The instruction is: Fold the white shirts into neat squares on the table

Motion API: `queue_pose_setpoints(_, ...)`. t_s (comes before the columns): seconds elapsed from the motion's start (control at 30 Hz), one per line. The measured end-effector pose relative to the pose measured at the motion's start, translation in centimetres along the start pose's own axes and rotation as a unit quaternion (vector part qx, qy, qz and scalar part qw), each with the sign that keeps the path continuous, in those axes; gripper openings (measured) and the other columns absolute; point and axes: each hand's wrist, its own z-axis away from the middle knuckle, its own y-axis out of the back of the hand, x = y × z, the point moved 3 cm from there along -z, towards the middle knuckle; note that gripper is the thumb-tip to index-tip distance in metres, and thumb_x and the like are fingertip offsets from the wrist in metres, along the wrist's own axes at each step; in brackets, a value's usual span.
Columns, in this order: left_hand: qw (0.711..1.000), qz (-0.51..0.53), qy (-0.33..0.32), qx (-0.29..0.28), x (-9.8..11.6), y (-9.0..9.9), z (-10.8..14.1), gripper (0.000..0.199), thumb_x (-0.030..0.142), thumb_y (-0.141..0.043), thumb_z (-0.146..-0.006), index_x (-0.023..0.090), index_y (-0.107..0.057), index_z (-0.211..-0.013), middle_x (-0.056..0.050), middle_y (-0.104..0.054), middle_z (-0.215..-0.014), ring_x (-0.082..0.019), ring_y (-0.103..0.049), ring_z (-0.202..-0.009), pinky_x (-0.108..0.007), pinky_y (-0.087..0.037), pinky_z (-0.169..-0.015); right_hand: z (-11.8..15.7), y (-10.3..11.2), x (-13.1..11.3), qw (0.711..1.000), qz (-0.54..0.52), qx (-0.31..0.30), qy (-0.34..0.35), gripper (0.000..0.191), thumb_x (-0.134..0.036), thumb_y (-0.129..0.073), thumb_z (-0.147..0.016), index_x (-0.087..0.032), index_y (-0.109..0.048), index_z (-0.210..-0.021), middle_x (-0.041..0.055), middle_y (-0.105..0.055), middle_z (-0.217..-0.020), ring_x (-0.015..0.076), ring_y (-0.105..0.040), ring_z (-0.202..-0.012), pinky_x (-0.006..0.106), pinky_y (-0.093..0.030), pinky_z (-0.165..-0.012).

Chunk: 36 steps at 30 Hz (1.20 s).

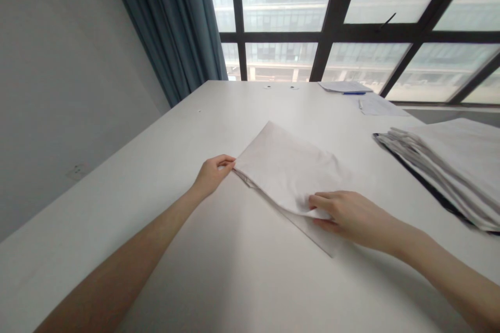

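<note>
A folded white cloth point(285, 161) lies at an angle on the white table, in several layers. My left hand point(213, 173) pinches its left corner between thumb and fingers. Along the near edge, my right hand point(344, 213) grips the upper layer, with the thumb below the edge and the fingers on top. That layer is slightly lifted and wrinkled around the fingers. Beneath it, a lower layer sticks out toward me and ends in a point.
A stack of white cloths point(461, 156) with a dark layer at its bottom lies at the right. Papers point(383, 105) and a blue pen point(353, 93) rest at the table's point(172, 140) far right. Behind are a blue curtain point(167, 21) and windows; a wall stands left.
</note>
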Motion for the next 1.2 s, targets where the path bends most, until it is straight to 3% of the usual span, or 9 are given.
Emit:
queue_pose_setpoints(0.1,1.0,-0.022,-0.01,-0.003,0.0,0.1,0.0,0.032,0.045,-0.058,-0.079,0.017,-0.067,-0.09,-0.006,-0.073,-0.087,-0.022,-0.068,-0.084,-0.034,-0.05,-0.083,0.4,0.4,-0.6,0.999,-0.036,-0.033,0.021,0.007,-0.023,-0.055,-0.09,-0.024,-0.059,-0.085,-0.0005,-0.066,-0.078,0.0171,-0.062,-0.069,0.028,-0.035,-0.059)
queue_pose_setpoints(0.23,0.997,-0.069,-0.035,-0.01,0.4,0.2,0.1,0.029,0.042,-0.054,-0.082,0.018,-0.066,-0.091,-0.005,-0.071,-0.088,-0.022,-0.066,-0.086,-0.033,-0.048,-0.084,0.7,0.0,-0.9,0.996,-0.048,-0.075,0.011,0.018,-0.018,-0.057,-0.085,-0.022,-0.053,-0.068,-0.0036,-0.055,-0.06,0.0123,-0.05,-0.055,0.026,-0.026,-0.052)
queue_pose_setpoints(0.43,0.978,-0.161,-0.128,-0.034,1.1,-0.1,0.1,0.026,0.041,-0.049,-0.086,0.019,-0.061,-0.084,-0.006,-0.067,-0.089,-0.022,-0.061,-0.088,-0.036,-0.045,-0.086,0.8,-1.0,-0.3,0.992,-0.039,-0.121,-0.014,0.015,-0.013,-0.056,-0.079,-0.021,-0.052,-0.067,-0.0036,-0.056,-0.062,0.012,-0.049,-0.057,0.025,-0.027,-0.055)
queue_pose_setpoints(0.6,0.946,-0.26,-0.189,-0.043,1.3,-0.5,0.5,0.018,0.031,-0.048,-0.084,0.019,-0.057,-0.075,-0.006,-0.063,-0.084,-0.023,-0.057,-0.088,-0.041,-0.041,-0.089,1.0,-0.8,1.4,0.994,-0.013,-0.107,-0.034,0.015,-0.017,-0.056,-0.083,-0.021,-0.053,-0.069,-0.0014,-0.063,-0.072,0.0163,-0.057,-0.068,0.028,-0.034,-0.064)
queue_pose_setpoints(0.77,0.926,-0.278,-0.246,-0.069,2.1,-0.6,1.3,0.017,0.025,-0.048,-0.082,0.019,-0.058,-0.07,-0.006,-0.06,-0.086,-0.022,-0.055,-0.091,-0.044,-0.036,-0.095,0.5,-0.1,4.6,0.998,-0.018,-0.045,-0.042,0.033,-0.045,-0.043,-0.096,-0.024,-0.06,-0.076,0.0015,-0.068,-0.081,0.0221,-0.061,-0.082,0.033,-0.037,-0.073)
queue_pose_setpoints(0.87,0.936,-0.251,-0.24,-0.067,1.8,-0.5,1.1,0.029,0.031,-0.043,-0.089,0.018,-0.06,-0.07,-0.006,-0.061,-0.089,-0.021,-0.055,-0.091,-0.042,-0.036,-0.094,-0.4,-0.4,6.4,0.998,-0.01,-0.004,-0.063,0.047,-0.047,-0.036,-0.098,-0.022,-0.054,-0.063,0.0007,-0.064,-0.062,0.0178,-0.057,-0.062,0.034,-0.036,-0.07)
queue_pose_setpoints(0.97,0.948,-0.224,-0.217,-0.056,1.2,-0.4,0.6,0.037,0.038,-0.037,-0.095,0.019,-0.064,-0.077,-0.006,-0.062,-0.093,-0.021,-0.055,-0.092,-0.039,-0.039,-0.089,-1.3,-1.0,7.4,0.991,0.009,0.1,-0.086,0.052,-0.045,-0.034,-0.099,-0.02,-0.047,-0.055,-0.0009,-0.054,-0.048,0.0129,-0.046,-0.047,0.035,-0.037,-0.072)
queue_pose_setpoints(1.07,0.949,-0.218,-0.219,-0.06,0.8,-0.5,0.4,0.039,0.04,-0.037,-0.096,0.019,-0.066,-0.079,-0.007,-0.063,-0.096,-0.021,-0.055,-0.094,-0.039,-0.039,-0.089,-1.7,-1.7,7.7,0.969,0.017,0.234,-0.07,0.039,-0.038,-0.039,-0.097,-0.02,-0.056,-0.068,0.004,-0.064,-0.066,0.0179,-0.056,-0.066,0.036,-0.038,-0.077)
queue_pose_setpoints(1.2,0.949,-0.209,-0.222,-0.083,1.0,-0.4,0.3,0.041,0.041,-0.039,-0.095,0.019,-0.067,-0.076,-0.007,-0.064,-0.101,-0.022,-0.055,-0.098,-0.04,-0.039,-0.092,-1.9,-2.9,8.0,0.96,-0.021,0.278,-0.02,0.022,-0.034,-0.048,-0.093,-0.022,-0.063,-0.104,0.0103,-0.066,-0.109,0.0255,-0.057,-0.104,0.042,-0.041,-0.09)
